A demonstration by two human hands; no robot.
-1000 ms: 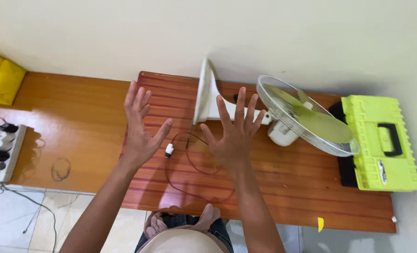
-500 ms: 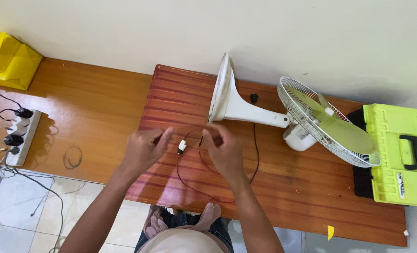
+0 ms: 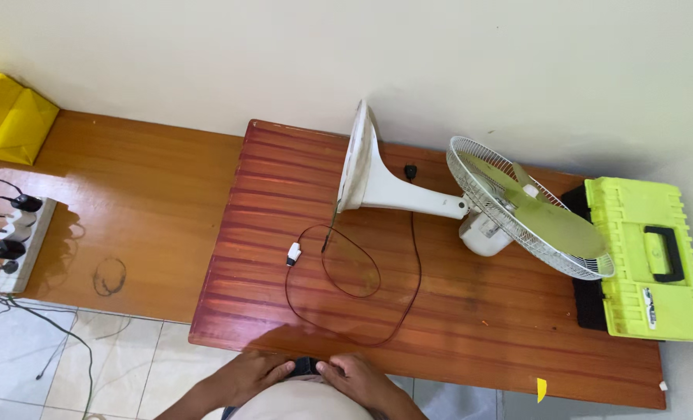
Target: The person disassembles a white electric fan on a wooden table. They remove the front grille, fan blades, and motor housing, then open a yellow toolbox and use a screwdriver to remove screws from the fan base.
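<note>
Both hands sit at the near edge of the view, close against the person's body, below the near edge of the wooden table. The left hand and right hand have their fingers curled loosely, and the fingertips meet around a small dark object between them; how firmly they grip it cannot be told. Nearest on the table lies a thin dark cord, looped, ending in a small white plug. Farther right, a white desk fan lies on its side, its base toward the left. A lime-green toolbox sits at the far right. A power strip lies at the left.
</note>
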